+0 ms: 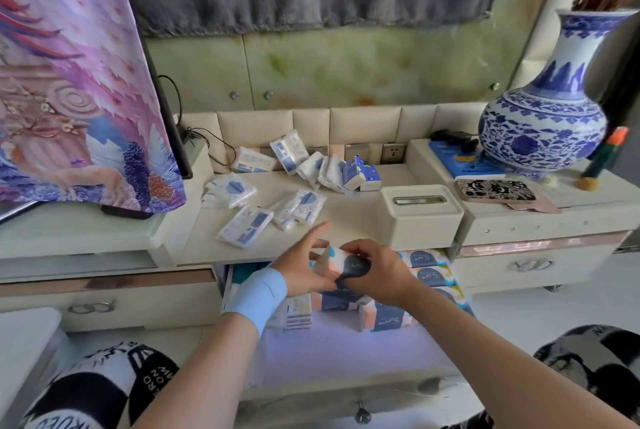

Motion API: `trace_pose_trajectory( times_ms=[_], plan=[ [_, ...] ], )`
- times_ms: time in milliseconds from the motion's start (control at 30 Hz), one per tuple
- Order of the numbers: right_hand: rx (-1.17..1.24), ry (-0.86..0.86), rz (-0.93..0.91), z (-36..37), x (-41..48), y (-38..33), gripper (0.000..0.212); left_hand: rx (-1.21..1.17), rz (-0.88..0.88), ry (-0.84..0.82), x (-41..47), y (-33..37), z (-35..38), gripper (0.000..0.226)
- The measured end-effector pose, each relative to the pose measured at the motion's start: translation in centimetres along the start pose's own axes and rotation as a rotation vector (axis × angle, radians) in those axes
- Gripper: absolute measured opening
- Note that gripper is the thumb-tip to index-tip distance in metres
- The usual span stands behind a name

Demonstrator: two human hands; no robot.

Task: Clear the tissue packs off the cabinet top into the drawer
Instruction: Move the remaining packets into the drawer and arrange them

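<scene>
1. The tissue pack (pixel 346 264) is held over the open drawer (pixel 346 352).
2. The right hand (pixel 375 271) grips it from above with curled fingers; the left hand (pixel 301 269) clasps its left end, forearms converging.
3. Small packs (pixel 244 226) lie scattered on the cabinet top (pixel 346 217).

Vase (pixel 543 124) blue/white floral; tissue pack (pixel 346 264) white w/ navy, peach & blue patches; wristband (pixel 259 293) lt blue.
</scene>
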State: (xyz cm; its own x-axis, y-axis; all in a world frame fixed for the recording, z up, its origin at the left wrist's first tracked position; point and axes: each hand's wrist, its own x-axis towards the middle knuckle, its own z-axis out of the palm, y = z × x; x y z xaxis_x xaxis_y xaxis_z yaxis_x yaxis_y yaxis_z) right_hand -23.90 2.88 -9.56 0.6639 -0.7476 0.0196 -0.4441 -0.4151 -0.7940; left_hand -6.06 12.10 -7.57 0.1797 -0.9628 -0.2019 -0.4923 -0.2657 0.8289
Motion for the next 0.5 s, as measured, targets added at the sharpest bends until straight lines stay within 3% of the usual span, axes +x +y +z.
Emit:
trace_pose_trajectory(
  times_ms=[167,233,367,500],
  plan=[
    [-0.05,-0.068,-0.014,1.5,0.1,0.5,0.069,0.234,-0.053,0.034,-0.4,-1.5,1.2,0.063],
    [-0.141,-0.141,0.052,1.7,0.2,1.1,0.071,0.218,-0.103,0.038,-0.5,-2.9,1.5,0.062],
    [-0.365,-0.357,0.147,2.6,0.1,2.9,0.057,0.257,-0.177,-0.075,-0.2,-5.4,2.7,0.066],
    [-0.535,-0.337,0.079,4.8,-0.5,5.0,0.045,0.66,-0.137,-0.168,0.3,-7.4,3.9,0.072]
  ],
)
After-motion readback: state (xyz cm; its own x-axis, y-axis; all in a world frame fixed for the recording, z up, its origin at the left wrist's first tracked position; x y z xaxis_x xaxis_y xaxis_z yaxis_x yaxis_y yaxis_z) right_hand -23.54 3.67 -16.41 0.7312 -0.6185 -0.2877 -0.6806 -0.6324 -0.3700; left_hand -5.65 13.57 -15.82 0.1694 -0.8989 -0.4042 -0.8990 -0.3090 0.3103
